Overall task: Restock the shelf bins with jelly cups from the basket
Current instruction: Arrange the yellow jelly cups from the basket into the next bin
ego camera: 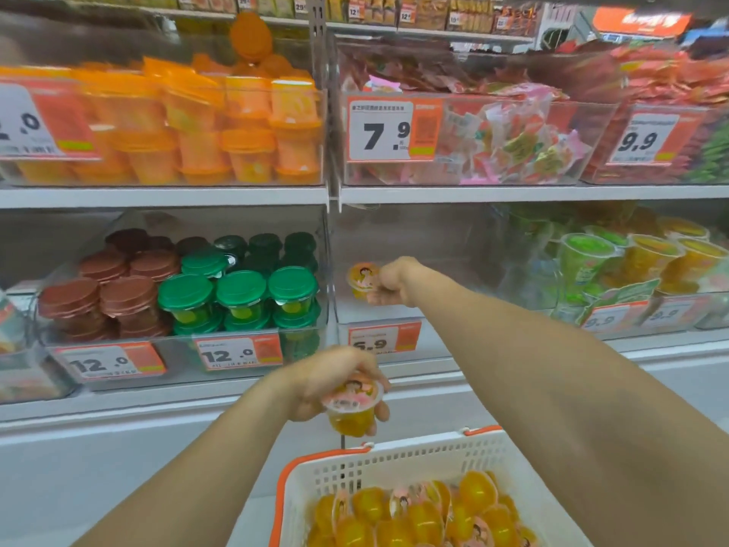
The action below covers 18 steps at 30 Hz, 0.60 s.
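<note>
Basically just starting: the clear shelf bin behind the 5.9 price tag is looking almost bare, only one jelly cup showing inside, and that one is right at the right hand. Right hand is reaching deep into the bin, fingers curled by the cup's rim; blur is making it hard to say whether it is pinching the cup or already letting go, so calling that unclear. Left hand is hovering between basket and shelf edge, fingers wrapped from above around a second jelly cup, lid tilted toward the camera.

White basket with orange handles is sitting low in front, holding a loose pile of cups, some upright, some on their sides. So most of the restocking is looking undone.

Cups: small clear tubs, yellow-orange jelly, pink foil lids with a cartoon figure. Light, rigid, probably easy to grab one per hand.

Neighbouring bin of green-lidded cups is looking well stocked.
</note>
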### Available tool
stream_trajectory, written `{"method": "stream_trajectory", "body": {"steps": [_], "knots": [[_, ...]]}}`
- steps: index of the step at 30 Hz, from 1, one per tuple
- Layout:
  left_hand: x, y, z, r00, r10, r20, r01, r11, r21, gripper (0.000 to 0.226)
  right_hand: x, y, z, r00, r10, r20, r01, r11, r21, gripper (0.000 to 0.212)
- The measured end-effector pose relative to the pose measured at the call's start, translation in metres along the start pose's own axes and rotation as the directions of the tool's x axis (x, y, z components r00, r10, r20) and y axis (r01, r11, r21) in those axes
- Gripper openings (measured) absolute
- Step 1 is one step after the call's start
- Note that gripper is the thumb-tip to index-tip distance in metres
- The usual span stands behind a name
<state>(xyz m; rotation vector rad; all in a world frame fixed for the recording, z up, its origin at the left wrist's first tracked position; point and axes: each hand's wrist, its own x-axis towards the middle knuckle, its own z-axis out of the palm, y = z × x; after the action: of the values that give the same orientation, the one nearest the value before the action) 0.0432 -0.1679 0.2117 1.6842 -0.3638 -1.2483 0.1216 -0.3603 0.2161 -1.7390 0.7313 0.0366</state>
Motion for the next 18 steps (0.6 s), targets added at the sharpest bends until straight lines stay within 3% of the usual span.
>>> {"method": "stream_trajectory", "body": {"steps": [10, 13, 16, 18], "knots": [[0.016, -0.011, -0.033, 0.999, -0.026, 0.029, 0.03, 0.99, -0.139, 0.027, 0.063, -0.012, 0.036, 0.997, 0.043, 0.059, -0.048, 0.995, 0.093, 0.014], [0.02, -0.014, -0.035, 0.999, -0.014, 0.045, 0.021, 0.984, -0.177, 0.022, 0.075, -0.011, 0.036, 0.999, 0.017, 0.05, -0.024, 0.99, 0.138, 0.028], [0.028, -0.017, -0.035, 1.0, 0.004, 0.023, 0.0, 0.985, -0.174, 0.018, 0.073, -0.013, 0.032, 1.0, 0.012, 0.028, -0.014, 0.997, 0.082, 0.026], [0.031, -0.018, -0.03, 1.0, 0.008, 0.018, -0.005, 0.991, -0.131, 0.016, 0.069, -0.013, 0.023, 1.0, -0.019, -0.023, 0.017, 0.997, -0.07, 0.021]]}}
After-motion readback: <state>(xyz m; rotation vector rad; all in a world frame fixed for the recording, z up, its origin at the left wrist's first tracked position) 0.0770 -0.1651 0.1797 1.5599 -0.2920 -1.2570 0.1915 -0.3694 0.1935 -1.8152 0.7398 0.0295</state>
